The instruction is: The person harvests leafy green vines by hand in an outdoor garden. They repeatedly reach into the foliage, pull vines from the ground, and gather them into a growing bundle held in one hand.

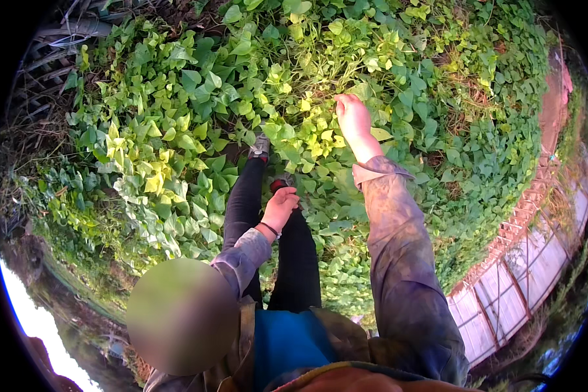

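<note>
Leafy green vines [210,88] with heart-shaped leaves cover the ground before me, some leaves yellowish. My right hand [354,117] reaches out over them, fingers curled, near a patch of bare stems [323,78]; whether anything is between its fingertips cannot be told. My left hand [280,208] is held in front of my lower leg, with its fingers bent and their grip unclear. A dark band circles the left wrist. Both arms wear loose, stained sleeves [397,220]. One shoe [260,147] stands among the leaves, and the other is mostly hidden behind the left hand.
Dry stalks and a lattice-like heap [44,73] lie at the upper left. Along the right side runs a low edging of bricks [514,220], with pale panels [500,294] on a frame beyond it. A reddish strip [552,108] borders the vines at the far right.
</note>
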### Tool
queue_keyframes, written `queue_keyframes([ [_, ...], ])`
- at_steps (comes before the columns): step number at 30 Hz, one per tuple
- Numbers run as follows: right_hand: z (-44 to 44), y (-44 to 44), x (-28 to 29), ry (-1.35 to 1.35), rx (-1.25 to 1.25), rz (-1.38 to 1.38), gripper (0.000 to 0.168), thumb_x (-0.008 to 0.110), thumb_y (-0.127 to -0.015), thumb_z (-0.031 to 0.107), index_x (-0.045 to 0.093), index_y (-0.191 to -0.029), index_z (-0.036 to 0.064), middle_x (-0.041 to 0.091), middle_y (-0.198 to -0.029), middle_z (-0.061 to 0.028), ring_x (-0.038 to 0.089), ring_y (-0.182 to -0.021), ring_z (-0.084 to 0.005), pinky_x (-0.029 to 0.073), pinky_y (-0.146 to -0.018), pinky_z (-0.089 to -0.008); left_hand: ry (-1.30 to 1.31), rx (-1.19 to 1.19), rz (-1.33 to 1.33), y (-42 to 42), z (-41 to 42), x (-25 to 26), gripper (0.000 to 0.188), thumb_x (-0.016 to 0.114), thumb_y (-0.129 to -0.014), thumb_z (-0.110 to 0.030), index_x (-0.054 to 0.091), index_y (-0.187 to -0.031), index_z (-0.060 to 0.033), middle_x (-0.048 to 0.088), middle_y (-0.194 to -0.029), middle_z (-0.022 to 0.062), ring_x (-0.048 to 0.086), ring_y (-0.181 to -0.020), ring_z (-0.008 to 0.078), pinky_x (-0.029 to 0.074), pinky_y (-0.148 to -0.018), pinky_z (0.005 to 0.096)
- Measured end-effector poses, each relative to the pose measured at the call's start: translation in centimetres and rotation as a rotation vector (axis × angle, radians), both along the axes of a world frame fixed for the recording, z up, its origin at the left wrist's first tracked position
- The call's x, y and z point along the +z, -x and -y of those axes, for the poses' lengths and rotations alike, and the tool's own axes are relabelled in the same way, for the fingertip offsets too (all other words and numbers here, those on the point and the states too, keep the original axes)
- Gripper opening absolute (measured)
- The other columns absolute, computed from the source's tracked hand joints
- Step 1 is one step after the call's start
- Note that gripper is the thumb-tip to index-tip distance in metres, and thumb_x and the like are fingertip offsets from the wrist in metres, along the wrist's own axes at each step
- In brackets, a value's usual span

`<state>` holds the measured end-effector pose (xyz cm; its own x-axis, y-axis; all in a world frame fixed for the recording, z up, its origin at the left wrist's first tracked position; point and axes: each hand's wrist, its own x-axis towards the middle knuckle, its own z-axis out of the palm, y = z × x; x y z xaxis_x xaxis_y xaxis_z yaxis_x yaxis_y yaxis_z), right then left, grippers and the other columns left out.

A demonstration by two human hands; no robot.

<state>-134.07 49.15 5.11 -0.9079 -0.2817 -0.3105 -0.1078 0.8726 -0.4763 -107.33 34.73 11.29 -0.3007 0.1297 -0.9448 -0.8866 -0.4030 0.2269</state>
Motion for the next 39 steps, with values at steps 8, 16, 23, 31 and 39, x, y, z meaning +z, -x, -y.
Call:
queue_keyframes([
  [8,0.0,5.6,-13.4,-0.356,0.524,-0.332,0.003,0.062,-0.07,0.011,0.064,-0.071,0.009,0.059,-0.079,-0.006,0.058,-0.08,-0.0266,0.048,-0.065,-0.0401,-0.011,0.15,-0.15,1.3,-5.5,-11.5,0.038,0.057,-0.084,-0.002,0.05,-0.121,-0.0013,0.059,-0.103,0.0037,0.055,-0.093,0.0111,0.044,-0.084,0.0239],
  [16,0.0,5.4,-14.2,-0.567,0.573,0.092,0.016,0.065,-0.069,0.024,0.067,-0.073,0.009,0.062,-0.082,-0.0086,0.062,-0.081,-0.0276,0.045,-0.077,-0.0439,0.013,0.042,-0.287,7.9,-4.9,-9.9,0.038,0.056,-0.085,-0.001,0.051,-0.122,-0.003,0.059,-0.107,0.0046,0.055,-0.093,0.0105,0.044,-0.084,0.024],
  [23,-0.2,3.6,-11.3,-0.092,0.233,-0.067,0.012,0.065,-0.068,0.015,0.058,-0.07,0.006,0.057,-0.066,-0.0108,0.056,-0.064,-0.0293,0.044,-0.057,-0.0392,-0.103,0.193,-0.301,10.8,-3.1,-8.6,0.037,0.055,-0.086,-0.003,0.051,-0.123,-0.0031,0.059,-0.105,0.0036,0.054,-0.095,0.0097,0.042,-0.086,0.0238],
  [31,-7.7,-3.6,-9.3,-0.061,0.434,-0.122,0.028,0.066,-0.067,0.006,0.069,-0.094,0.013,0.062,-0.095,-0.008,0.056,-0.08,-0.0293,0.046,-0.074,-0.0405,0.006,0.348,-0.286,13.6,-2.5,-9.0,0.058,0.057,-0.084,-0.001,0.038,-0.138,-0.0103,0.05,-0.119,0.0073,0.049,-0.1,0.0132,0.044,-0.088,0.026],
  [39,-7.6,-0.5,-7.2,0.089,-0.051,-0.102,0.016,0.058,-0.067,-0.005,0.062,-0.078,0.006,0.061,-0.091,-0.0107,0.058,-0.082,-0.0297,0.048,-0.069,-0.0365,-0.099,0.314,-0.185,14.0,-3.3,-8.9,0.048,0.052,-0.089,-0.006,0.04,-0.135,-0.0066,0.052,-0.121,0.0066,0.049,-0.105,0.012,0.039,-0.095,0.0274],
])
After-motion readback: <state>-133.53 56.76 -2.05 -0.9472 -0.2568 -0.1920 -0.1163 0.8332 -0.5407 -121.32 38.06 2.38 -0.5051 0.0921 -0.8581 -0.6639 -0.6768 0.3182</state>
